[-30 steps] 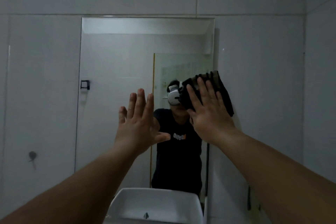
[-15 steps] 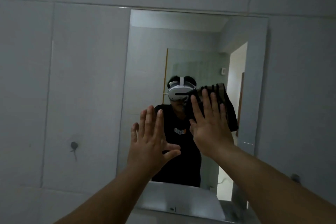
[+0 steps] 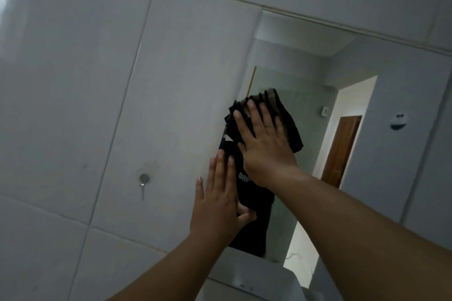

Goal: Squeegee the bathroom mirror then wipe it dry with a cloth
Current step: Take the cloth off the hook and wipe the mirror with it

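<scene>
At centre frame, a person's spread right hand pressed a dark cloth flat against the mirror near its left edge to dry it, while the open left hand braced below.

A home bathroom: large glossy pale wall tiles surround a frameless wall mirror, with a white washbasin just below it. The mirror reflects a wooden door and a lit doorway on the right.
</scene>
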